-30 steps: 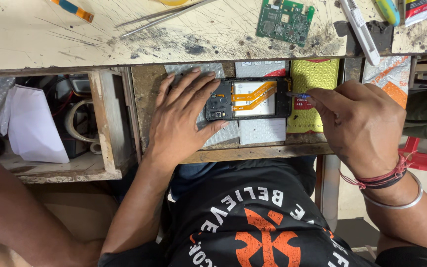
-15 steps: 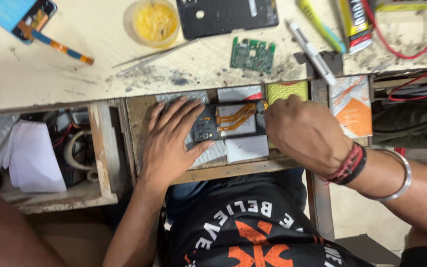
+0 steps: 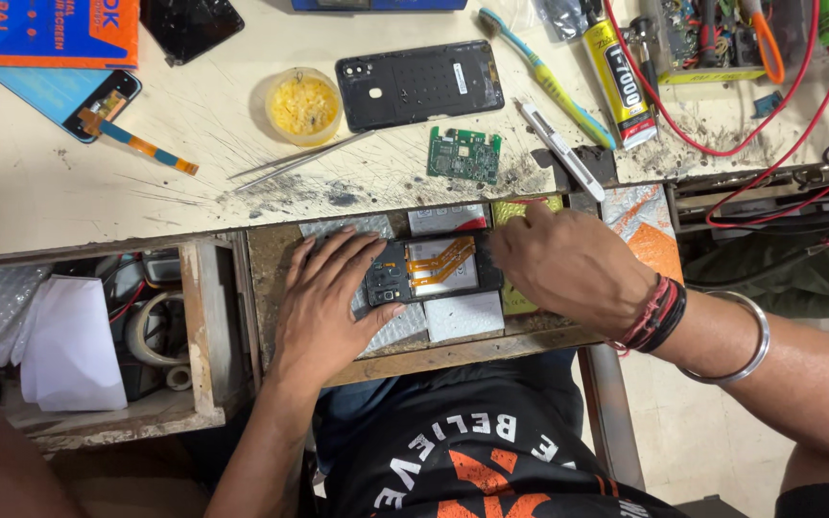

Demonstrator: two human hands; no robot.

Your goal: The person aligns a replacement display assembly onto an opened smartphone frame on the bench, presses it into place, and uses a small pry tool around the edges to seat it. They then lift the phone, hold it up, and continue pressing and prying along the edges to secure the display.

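The opened phone [image 3: 431, 269] lies back-off in a pulled-out drawer [image 3: 271, 288] under the counter [image 3: 69, 201] — orange flex cable showing. The left hand [image 3: 323, 302] rests flat on its left end, fingers spread. The right hand [image 3: 568, 264] covers its right end; whether those fingers pinch anything cannot be told. A green circuit board [image 3: 463, 154], tweezers [image 3: 295, 161] and a black back cover [image 3: 419, 84] lie on the counter above.

Opened phone [image 3: 429, 270] in drawer [image 3: 271, 278], between hands.

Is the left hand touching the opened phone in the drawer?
Touching: the head view shows the left hand lying flat with its thumb against the opened phone.
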